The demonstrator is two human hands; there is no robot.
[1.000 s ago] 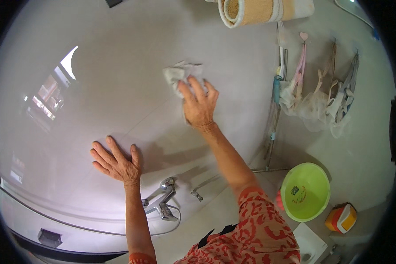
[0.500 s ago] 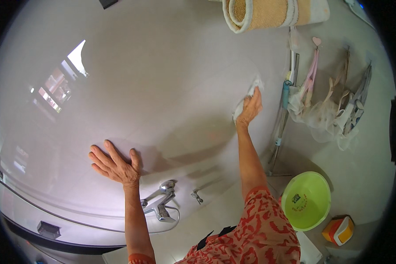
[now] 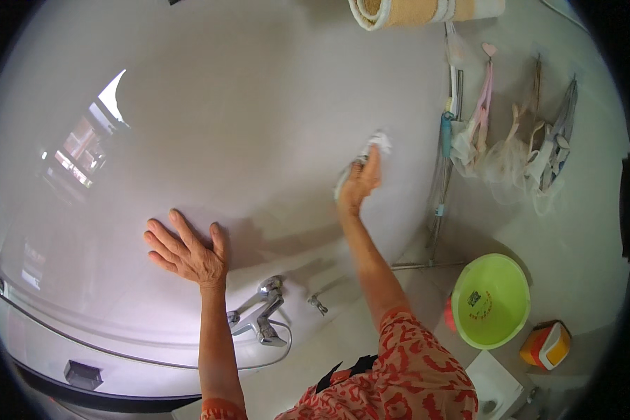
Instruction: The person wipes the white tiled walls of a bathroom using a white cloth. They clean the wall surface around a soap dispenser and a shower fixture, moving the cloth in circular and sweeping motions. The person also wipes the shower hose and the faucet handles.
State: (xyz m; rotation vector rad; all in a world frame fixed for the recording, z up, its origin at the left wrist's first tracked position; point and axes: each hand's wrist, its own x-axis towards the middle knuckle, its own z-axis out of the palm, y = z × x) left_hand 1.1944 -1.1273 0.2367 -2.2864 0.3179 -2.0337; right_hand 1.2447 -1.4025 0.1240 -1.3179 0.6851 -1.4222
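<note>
My right hand (image 3: 361, 180) presses a white cloth (image 3: 379, 141) against the glossy light wall (image 3: 273, 105), its fingers closed over the cloth, which pokes out past the fingertips and along the hand's left side. Lower and to the left, my left hand (image 3: 191, 253) lies flat on the same wall with its fingers spread, holding nothing. Below and right of that hand, the chrome mixer tap (image 3: 266, 318) juts from the wall with a hose attached. A small chrome tap (image 3: 318, 304) sits to its right.
On the right, a long-handled pole (image 3: 441, 189) leans beside hanging mesh bags (image 3: 507, 157). A rolled towel (image 3: 413, 12) is above. Lower right are a green basin (image 3: 493, 301) and an orange-and-yellow box (image 3: 546, 344). At lower left, a grey bracket (image 3: 82, 375) sits below the hose (image 3: 112, 348).
My right hand has slid left along the wall with the white cloth. My left hand stays flat in nearly the same place. The view has shifted slightly.
</note>
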